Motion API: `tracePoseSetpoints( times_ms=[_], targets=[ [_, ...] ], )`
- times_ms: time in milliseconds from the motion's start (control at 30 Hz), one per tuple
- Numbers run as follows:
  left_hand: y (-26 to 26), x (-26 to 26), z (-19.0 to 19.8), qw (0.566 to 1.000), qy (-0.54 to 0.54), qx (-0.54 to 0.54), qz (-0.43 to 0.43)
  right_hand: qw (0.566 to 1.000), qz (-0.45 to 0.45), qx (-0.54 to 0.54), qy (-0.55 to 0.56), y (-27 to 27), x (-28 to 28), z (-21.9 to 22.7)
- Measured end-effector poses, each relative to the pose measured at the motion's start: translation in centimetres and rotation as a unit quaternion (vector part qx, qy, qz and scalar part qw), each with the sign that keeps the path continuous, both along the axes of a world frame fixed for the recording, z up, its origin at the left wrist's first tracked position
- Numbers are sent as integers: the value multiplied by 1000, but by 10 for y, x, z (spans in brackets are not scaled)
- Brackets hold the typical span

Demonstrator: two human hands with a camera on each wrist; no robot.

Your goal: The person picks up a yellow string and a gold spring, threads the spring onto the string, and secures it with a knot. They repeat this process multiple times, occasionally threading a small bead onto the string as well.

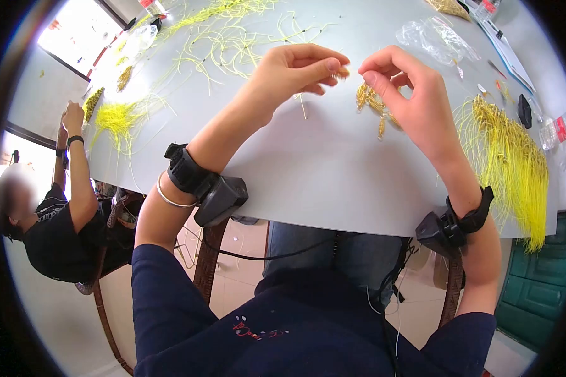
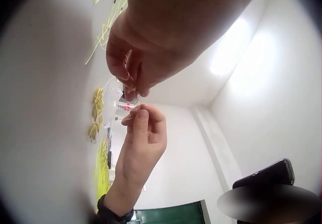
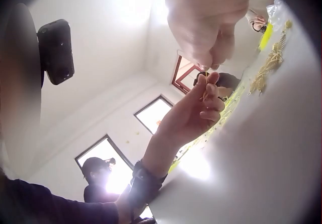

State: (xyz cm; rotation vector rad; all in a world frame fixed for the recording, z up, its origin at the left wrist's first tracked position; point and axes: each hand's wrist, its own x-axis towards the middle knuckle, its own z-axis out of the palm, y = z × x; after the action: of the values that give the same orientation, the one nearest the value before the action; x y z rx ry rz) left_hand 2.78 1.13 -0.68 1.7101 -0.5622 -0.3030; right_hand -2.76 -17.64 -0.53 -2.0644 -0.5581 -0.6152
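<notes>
In the head view, my left hand (image 1: 295,70) pinches a small golden spring coil (image 1: 341,73) between thumb and fingers above the grey table. My right hand (image 1: 409,88) is close to its right, thumb and index fingertips together. A thin yellow strand (image 3: 207,73) shows between the two hands' fingertips in the right wrist view, pinched by the right hand. Below the right hand, a small pile of golden spring coils (image 1: 372,102) lies on the table, partly hidden by that hand. A short yellow-green line (image 1: 304,107) shows below the left hand.
Loose yellow-green lines (image 1: 223,41) spread over the far table (image 1: 283,169). At right lies a thick bundle of coils with yellow lines (image 1: 516,163), near a plastic bottle (image 1: 558,130). Clear plastic bags (image 1: 437,41) lie behind. Another person (image 1: 63,226) works at left beside a yellow bundle (image 1: 116,119).
</notes>
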Motion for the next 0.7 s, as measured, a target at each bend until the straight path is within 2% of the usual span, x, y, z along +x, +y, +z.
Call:
tracePoseSetpoints(
  times_ms=[33, 100, 233, 400, 700],
  targets=[
    [1, 2, -1, 1000, 0, 0, 0, 1000, 0, 0, 0, 1, 1, -1],
    [2, 6, -2, 993, 62, -102, 1, 998, -20, 66, 14, 3, 3, -5],
    [4, 8, -3, 979, 111, -168, -18, 993, -11, 110, 39, 2, 4, -7],
    [3, 4, -1, 980, 140, -141, -13, 988, 3, 149, 39, 4, 3, -6],
    [3, 3, -4, 982, 158, -104, -18, 989, -1, 132, 72, 5, 3, -10]
  ],
)
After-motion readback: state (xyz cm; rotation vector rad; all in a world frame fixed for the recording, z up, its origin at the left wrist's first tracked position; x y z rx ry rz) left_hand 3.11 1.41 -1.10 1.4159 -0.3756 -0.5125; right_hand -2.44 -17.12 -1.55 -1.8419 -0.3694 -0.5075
